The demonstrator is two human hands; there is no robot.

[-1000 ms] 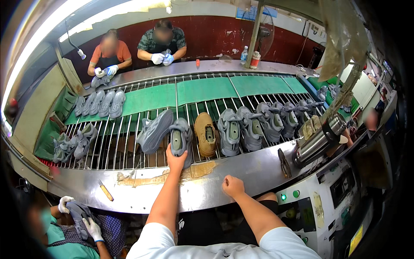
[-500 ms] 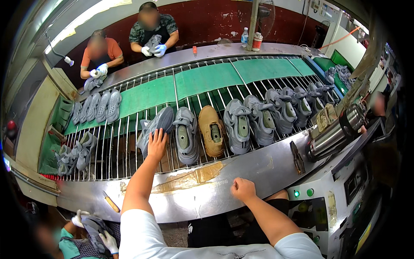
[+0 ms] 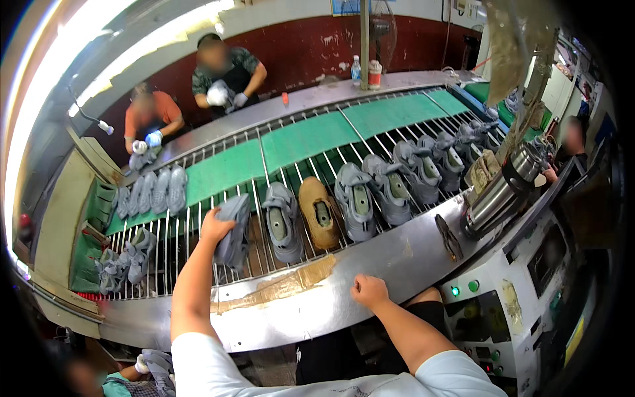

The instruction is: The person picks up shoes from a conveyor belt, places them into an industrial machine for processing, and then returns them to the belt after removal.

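Note:
My left hand (image 3: 216, 226) is closed on a grey sneaker (image 3: 233, 233), fingers at its left side. The sneaker is tipped on its side on the metal rods, its sole partly showing. My right hand (image 3: 370, 291) rests as a loose fist by the metal ledge (image 3: 284, 314), with nothing seen sticking out of it. Right of the held sneaker stand another grey sneaker (image 3: 283, 225), a tan shoe (image 3: 318, 213) and a grey sneaker (image 3: 355, 202), openings up. Several more grey sneakers continue the row to the right.
Grey soles (image 3: 160, 190) and a few grey sneakers (image 3: 139, 255) lie at the left end. Green sheets (image 3: 307, 140) cover the rods' middle. Pliers (image 3: 448, 237) and a steel flask (image 3: 506, 192) are at right, beside a control panel (image 3: 479, 311). Co-workers (image 3: 228, 79) sit across.
My left hand has gone from lying over the sneaker to gripping its left side, and the sneaker has turned more upright. My right fist stays put. The whole view has shifted slightly.

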